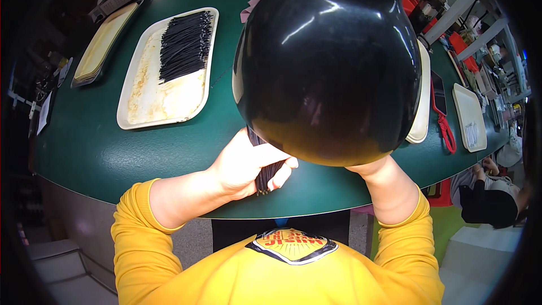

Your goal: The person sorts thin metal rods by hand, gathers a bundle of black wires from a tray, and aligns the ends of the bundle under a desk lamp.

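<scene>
A bundle of thin black wires (pixel 265 182) is gripped in my left hand (pixel 241 161), its fingers wrapped round it near the table's front edge. The lower wire ends show small gold-coloured tips. Of my right hand (pixel 368 167) only the wrist side shows. Its fingers lie hidden beneath a large glossy black lamp shade (pixel 327 79), so I can't see what they hold. Beyond my left hand, a cream tray (pixel 169 101) carries a thick row of similar black wires (pixel 183 48) at its far end.
The green table (pixel 84 152) curves round me. Stacked cream trays (pixel 104 45) stand far left. Right of the shade are a cream tray edge (pixel 420 113), a phone with a red strap (pixel 438 93) and a small tray (pixel 470 118) with thin pale pieces. Another person (pixel 491 195) sits at right.
</scene>
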Tool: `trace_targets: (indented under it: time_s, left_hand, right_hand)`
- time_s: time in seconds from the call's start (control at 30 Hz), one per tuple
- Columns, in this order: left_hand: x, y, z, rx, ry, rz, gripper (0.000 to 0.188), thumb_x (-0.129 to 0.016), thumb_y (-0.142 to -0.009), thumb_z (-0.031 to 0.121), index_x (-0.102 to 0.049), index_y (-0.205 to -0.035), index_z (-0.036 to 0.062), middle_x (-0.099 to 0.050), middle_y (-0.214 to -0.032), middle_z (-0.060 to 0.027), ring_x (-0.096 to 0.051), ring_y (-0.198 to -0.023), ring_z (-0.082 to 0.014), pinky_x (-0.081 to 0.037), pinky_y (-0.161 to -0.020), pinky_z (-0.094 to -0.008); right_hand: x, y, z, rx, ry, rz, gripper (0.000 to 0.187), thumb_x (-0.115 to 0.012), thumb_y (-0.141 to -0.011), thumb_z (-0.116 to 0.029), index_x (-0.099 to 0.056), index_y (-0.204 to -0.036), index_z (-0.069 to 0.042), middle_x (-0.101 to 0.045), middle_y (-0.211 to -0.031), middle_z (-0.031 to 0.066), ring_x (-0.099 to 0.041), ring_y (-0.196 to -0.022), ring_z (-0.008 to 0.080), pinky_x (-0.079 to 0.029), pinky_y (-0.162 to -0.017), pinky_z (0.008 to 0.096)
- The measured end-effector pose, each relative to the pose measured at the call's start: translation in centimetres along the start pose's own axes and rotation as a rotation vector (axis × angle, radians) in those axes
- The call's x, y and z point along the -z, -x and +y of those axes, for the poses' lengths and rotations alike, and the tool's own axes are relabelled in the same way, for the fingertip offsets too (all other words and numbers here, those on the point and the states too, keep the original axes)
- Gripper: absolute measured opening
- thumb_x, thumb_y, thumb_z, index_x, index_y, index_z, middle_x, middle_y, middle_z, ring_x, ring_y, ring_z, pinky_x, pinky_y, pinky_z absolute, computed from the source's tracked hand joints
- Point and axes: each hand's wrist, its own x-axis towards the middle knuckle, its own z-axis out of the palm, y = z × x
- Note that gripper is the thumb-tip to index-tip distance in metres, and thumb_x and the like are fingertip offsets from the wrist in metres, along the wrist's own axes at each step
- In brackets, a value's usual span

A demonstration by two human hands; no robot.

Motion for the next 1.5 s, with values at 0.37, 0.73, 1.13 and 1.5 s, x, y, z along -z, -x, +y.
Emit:
trace_targets:
  time_s: [0.37,0.73,1.13,1.5]
  left_hand:
    - [-0.1,0.0,0.2,0.018,-0.075,-0.002,0.008,-0.052,-0.076,0.005,-0.052,-0.081,-0.0014,-0.054,-0.065,-0.0099,-0.051,-0.045,-0.0140,-0.042,-0.040,-0.0221]
    - [0.1,0.0,0.0,0.059,-0.005,-0.011,0.008,-0.053,-0.076,0.006,-0.052,-0.081,-0.0008,-0.054,-0.065,-0.0098,-0.051,-0.045,-0.0140,-0.041,-0.039,-0.0220]
    - [0.0,0.0,0.3,0.102,0.095,-0.082,0.009,-0.052,-0.077,0.006,-0.051,-0.081,-0.0009,-0.053,-0.064,-0.0089,-0.050,-0.044,-0.0146,-0.040,-0.037,-0.0224]
    - [-0.9,0.1,0.2,0.072,-0.126,0.083,0.011,-0.057,-0.074,0.006,-0.054,-0.075,-0.0038,-0.056,-0.063,-0.0111,-0.058,-0.054,-0.0182,-0.049,-0.052,-0.0253]
  right_hand:
    - [0.0,0.8,1.4,-0.145,-0.220,0.032,0.054,-0.062,-0.066,0.002,-0.036,-0.113,0.002,-0.048,-0.107,0.0128,-0.048,-0.098,0.0195,-0.039,-0.084,0.0304]
    - [0.4,0.5,0.3,-0.170,-0.175,-0.015,0.055,-0.060,-0.066,0.003,-0.034,-0.114,0.001,-0.046,-0.109,0.0122,-0.046,-0.099,0.0188,-0.037,-0.085,0.0304]
    - [1.6,1.5,0.9,-0.545,-0.544,-0.209,0.038,-0.063,-0.068,-0.002,-0.049,-0.103,0.002,-0.054,-0.097,0.0096,-0.053,-0.087,0.0177,-0.042,-0.078,0.0286]
    - [0.5,2.6,1.9,-0.400,-0.449,-0.083,0.042,-0.061,-0.070,-0.003,-0.045,-0.108,0.001,-0.051,-0.104,0.0098,-0.049,-0.095,0.0189,-0.039,-0.084,0.0303]
